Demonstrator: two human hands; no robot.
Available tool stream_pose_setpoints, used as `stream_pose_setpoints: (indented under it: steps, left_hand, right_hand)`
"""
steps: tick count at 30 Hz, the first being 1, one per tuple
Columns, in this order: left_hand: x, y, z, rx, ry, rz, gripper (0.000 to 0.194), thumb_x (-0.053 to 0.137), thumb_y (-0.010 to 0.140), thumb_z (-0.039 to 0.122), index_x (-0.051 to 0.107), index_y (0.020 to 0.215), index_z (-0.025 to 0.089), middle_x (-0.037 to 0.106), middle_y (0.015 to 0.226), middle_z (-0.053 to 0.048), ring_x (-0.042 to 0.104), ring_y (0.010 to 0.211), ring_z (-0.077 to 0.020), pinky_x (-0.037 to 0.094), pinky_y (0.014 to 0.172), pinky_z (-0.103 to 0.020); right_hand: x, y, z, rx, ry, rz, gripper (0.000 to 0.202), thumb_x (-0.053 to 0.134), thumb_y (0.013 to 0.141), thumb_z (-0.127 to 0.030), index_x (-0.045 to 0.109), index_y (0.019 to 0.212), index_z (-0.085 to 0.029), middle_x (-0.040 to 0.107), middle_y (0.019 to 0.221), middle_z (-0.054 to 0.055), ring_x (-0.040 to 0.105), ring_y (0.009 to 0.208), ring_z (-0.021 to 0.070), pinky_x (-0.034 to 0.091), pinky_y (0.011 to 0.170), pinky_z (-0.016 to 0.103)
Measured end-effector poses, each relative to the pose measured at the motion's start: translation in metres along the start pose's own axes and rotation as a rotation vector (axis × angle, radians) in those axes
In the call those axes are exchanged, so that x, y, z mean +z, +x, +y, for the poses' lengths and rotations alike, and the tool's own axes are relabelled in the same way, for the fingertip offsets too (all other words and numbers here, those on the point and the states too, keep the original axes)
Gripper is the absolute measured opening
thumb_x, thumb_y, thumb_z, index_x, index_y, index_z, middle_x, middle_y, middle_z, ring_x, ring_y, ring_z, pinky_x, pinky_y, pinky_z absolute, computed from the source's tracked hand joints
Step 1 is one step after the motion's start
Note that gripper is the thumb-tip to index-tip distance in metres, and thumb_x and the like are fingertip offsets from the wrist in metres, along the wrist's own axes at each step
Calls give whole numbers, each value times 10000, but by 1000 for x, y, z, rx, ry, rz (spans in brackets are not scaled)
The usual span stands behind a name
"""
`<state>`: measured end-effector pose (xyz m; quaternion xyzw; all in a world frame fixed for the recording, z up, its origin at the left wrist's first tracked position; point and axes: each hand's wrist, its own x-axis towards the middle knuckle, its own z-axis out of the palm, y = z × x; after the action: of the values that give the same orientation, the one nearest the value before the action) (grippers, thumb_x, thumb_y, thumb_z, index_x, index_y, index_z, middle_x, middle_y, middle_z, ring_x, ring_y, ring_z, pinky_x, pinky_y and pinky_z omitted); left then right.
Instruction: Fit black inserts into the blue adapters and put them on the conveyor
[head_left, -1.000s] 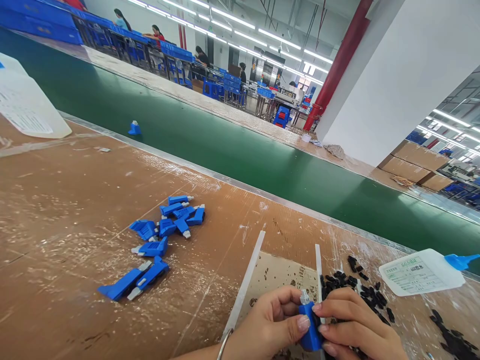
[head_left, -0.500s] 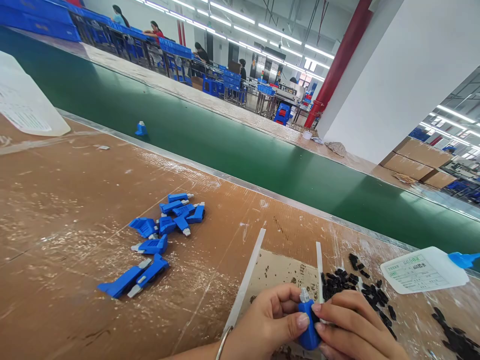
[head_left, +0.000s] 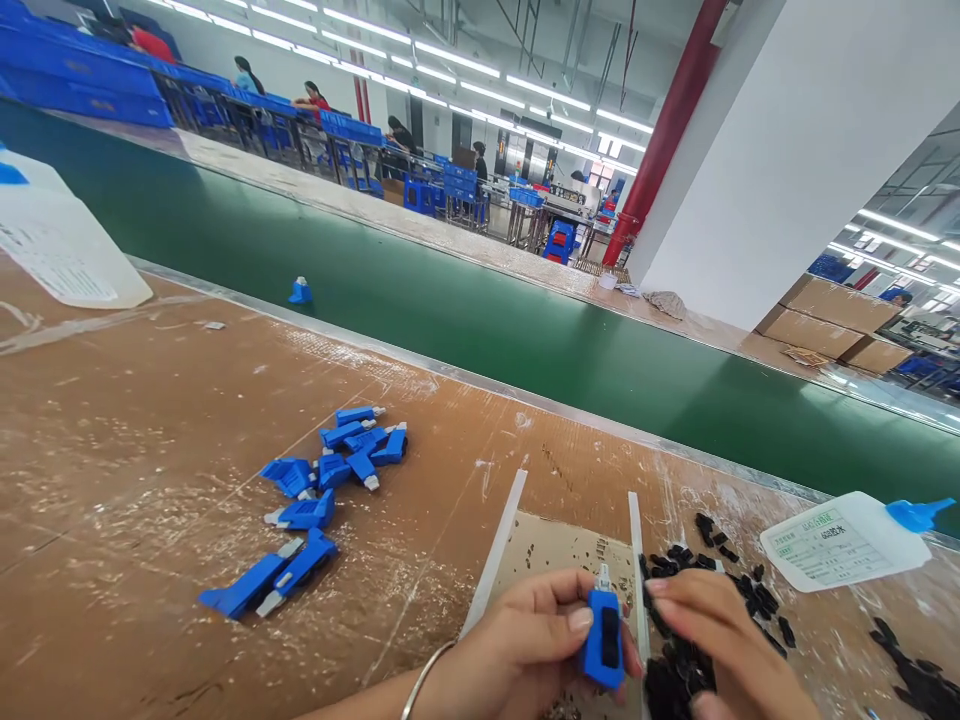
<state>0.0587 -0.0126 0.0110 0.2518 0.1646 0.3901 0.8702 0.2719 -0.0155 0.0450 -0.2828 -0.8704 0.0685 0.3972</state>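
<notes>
Left hand [head_left: 525,640] pinches blue connector [head_left: 602,640] upright, right hand [head_left: 720,640] fingers loose over black inserts [head_left: 690,590] at 3 o'clock — keep the slot facing up, seat insert square.

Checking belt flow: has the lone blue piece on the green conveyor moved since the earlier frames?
Yes. The blue piece has travelled rightward along the conveyor belt, away from the white bottle.

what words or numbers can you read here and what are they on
None can be read.
White squeeze bottle, lying right of the right hand: a label with green print, too small and blurred.
Second white bottle at far left: printed lines, blurred.
Blue part in the left hand: no text visible.
</notes>
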Motion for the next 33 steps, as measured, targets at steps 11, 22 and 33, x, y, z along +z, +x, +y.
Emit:
stream_pose_setpoints:
  steps: [11,22,33]
  left_hand:
    - [-38,-2,62,145,700,393,363,700,771,502,651,921,176,568,739,5,493,690,-129,373,627,-221]
    - [-94,1,99,401,2626,662,307,367,905,174,657,817,131,653,817,-136,615,805,-324,480,696,-435]
    - [-91,4,79,825,2692,804,319,454,913,194,627,1144,58,596,1207,-234,525,1146,-396,416,955,-528]
  right_hand:
    - [-1,-19,69,546,-61,97,252,432,1040,-302,573,855,-206,593,753,-7,574,682,148,468,606,213]
    - [16,-33,72,521,-29,-376,304,485,944,-112,650,1187,-189,634,1215,91,571,1132,264,457,1008,454]
    - [13,-35,75,535,-50,-467,376,435,946,-91,669,1224,-190,603,1244,121,596,1136,260,505,988,436]
